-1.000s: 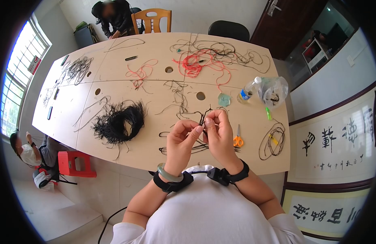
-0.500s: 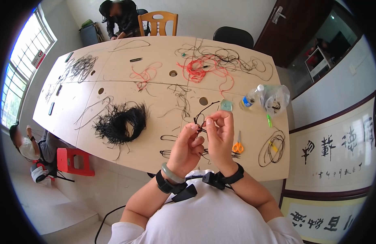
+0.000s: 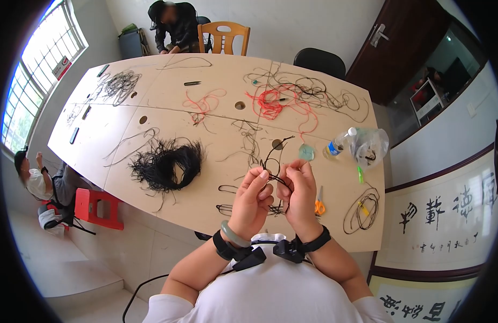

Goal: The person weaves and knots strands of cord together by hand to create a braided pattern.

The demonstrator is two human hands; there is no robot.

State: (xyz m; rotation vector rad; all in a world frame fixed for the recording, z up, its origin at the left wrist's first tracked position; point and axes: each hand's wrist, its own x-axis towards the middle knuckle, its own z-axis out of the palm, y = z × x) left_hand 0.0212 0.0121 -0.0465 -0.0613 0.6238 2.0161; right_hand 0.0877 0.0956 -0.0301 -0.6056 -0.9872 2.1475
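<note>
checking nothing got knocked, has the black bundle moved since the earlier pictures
No, the black bundle keeps its place against the nearest round table hole; only the view has shifted.

Hands (image 3: 270,196) pinching black cord (image 3: 271,175), orange-handled scissors (image 3: 319,206) nearby

Layout on tbl (image 3: 125,185): cord bundle (image 3: 165,168) L of scissors (image 3: 319,206), cord coil (image 3: 361,211) to their R; bottle (image 3: 334,147) behind scissors, next to plastic bag (image 3: 370,146). Chair (image 3: 224,39) behind tbl.

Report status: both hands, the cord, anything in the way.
Left hand and right hand closed on black cord, above table. Orange-handled scissors beside right hand; nothing visible blocking the hands.
</note>
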